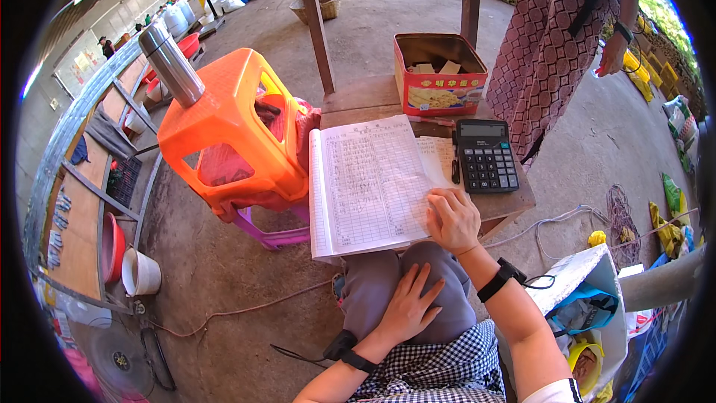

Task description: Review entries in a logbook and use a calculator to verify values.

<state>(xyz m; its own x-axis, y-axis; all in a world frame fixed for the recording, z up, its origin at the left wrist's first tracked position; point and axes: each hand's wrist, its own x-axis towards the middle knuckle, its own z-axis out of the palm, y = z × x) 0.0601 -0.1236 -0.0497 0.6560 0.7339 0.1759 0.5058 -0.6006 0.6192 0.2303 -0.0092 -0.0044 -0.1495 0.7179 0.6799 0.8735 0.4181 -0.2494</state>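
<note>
An opened paper ledger (372, 196) with ruled columns and handwriting lies before me, its near edge over my knees. My right hand (454, 218) rests at its lower right edge with bent fingers; whether they grip the page is hidden. My left hand (410, 302) lies on my grey-trousered knees, fingers spread and holding nothing. Beyond my right hand, a black desk calculator (485, 157) sits on the wooden table (358, 95). A black pen (455, 165) lies alongside it, on a loose written sheet (439, 154). At the table's back stands a red tin (439, 95) with card pieces inside.
To the left, a steel thermos (172, 64) stands on an orange plastic stool (224, 117). Another person (551, 50) stands beyond the table, right. A white foam box (607, 296) holding bags is by my right arm. A cable (240, 313) crosses the floor; buckets and a fan stand left.
</note>
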